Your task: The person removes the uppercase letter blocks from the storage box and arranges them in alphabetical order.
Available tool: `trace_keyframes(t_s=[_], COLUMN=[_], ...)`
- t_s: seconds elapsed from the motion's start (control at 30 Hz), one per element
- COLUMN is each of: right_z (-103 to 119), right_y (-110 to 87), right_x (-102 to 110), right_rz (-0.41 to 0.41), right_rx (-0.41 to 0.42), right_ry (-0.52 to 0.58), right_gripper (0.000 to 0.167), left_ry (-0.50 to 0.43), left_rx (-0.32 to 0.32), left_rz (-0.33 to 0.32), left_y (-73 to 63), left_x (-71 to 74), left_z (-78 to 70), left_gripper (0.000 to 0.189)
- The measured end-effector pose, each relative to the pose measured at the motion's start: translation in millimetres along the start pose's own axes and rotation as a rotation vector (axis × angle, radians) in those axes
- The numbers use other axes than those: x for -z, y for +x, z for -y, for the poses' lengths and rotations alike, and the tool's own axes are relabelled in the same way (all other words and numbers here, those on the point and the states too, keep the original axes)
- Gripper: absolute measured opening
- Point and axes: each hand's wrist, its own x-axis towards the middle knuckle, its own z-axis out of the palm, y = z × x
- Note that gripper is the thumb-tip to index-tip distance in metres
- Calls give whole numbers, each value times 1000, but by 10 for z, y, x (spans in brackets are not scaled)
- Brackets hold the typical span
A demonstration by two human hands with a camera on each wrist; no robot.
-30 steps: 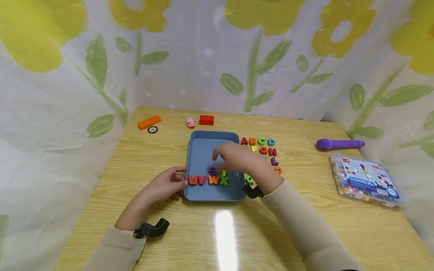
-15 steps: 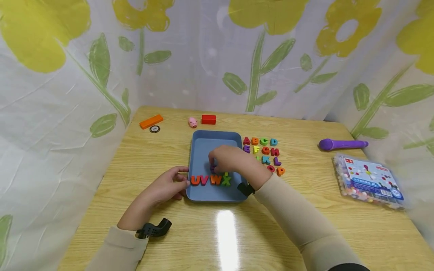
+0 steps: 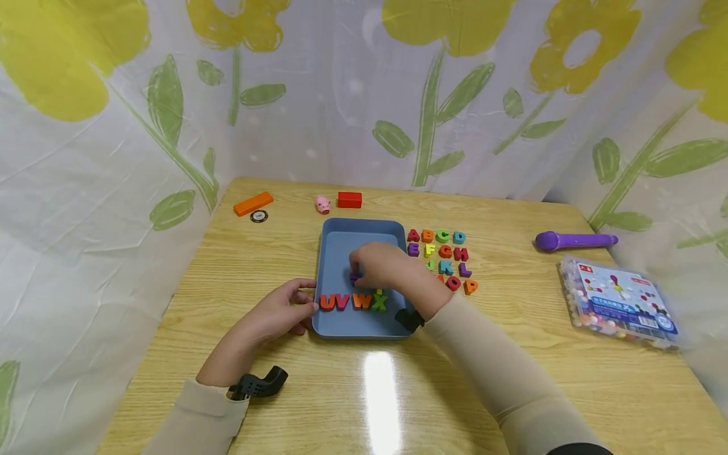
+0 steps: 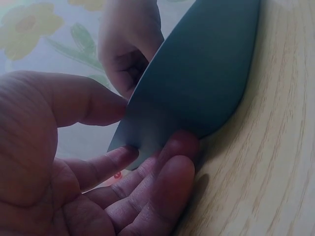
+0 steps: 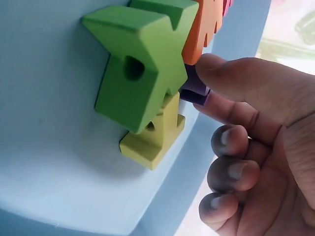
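My right hand (image 3: pixel 382 265) reaches into the blue tray (image 3: pixel 364 328), thumb and index finger pinching a purple letter block (image 5: pixel 195 88). Right beside it in the right wrist view lie a yellow letter block (image 5: pixel 165 132) and the green X (image 5: pixel 142 69). A row of U (image 3: pixel 327 303), V (image 3: pixel 342 302), orange W (image 3: pixel 361 301) and that X runs across the tray's near part. At the tray's left side, my left hand (image 3: pixel 282 308) holds the wall: the thumb is at the rim, the other fingers lie against the outside, as the left wrist view shows.
Several coloured letter blocks (image 3: pixel 445 252) stand in rows right of the tray. Behind it are a pink pig (image 3: pixel 322 205) and a red block (image 3: pixel 349 200); an orange bar (image 3: pixel 253 204) and round chip (image 3: pixel 259 216) lie back left. Far right: a purple stick (image 3: pixel 577 241) and clear box (image 3: pixel 620 303).
My right hand has lowered and shifted slightly left onto the purple letter, now pinching it. My left hand stays at the tray's side. The head view has shifted slightly.
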Motion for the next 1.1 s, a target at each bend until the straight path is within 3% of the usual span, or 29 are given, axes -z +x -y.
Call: trace_keyframes(t_s=[0.17,0.27,0.37,0.5,0.67,0.8,1.1], right_z=[-103,-254,-486,-833,-1182,-1304,-1346], right_y=[-208,-496,-826,-1206,-1524,-1633,-1579], right_x=[101,179,180,70,-189,-375,-562], right_rz=[-91,-203,-292,-315,-301,-279,-258], right_rx=[18,15,-40,-135,-231,-268,-291], right_ry=[92,185,247,281,294,331,351], right_gripper=[22,22,23,23,25,23,20], left_ry=[7,12,15,17,24,33,35], left_rx=[1,3,-1,-5,-15,-13,-26], left_rz=[8,14,18,9,6,6,14], left_y=[5,-11,-22,-17,-17,-41,-10], left_x=[-27,-37,-47,-53,-27,2,-20], left_z=[-16,-14,-17,-24,-23,-8,-12], left_gripper=[60,61,62,62,63,64,64])
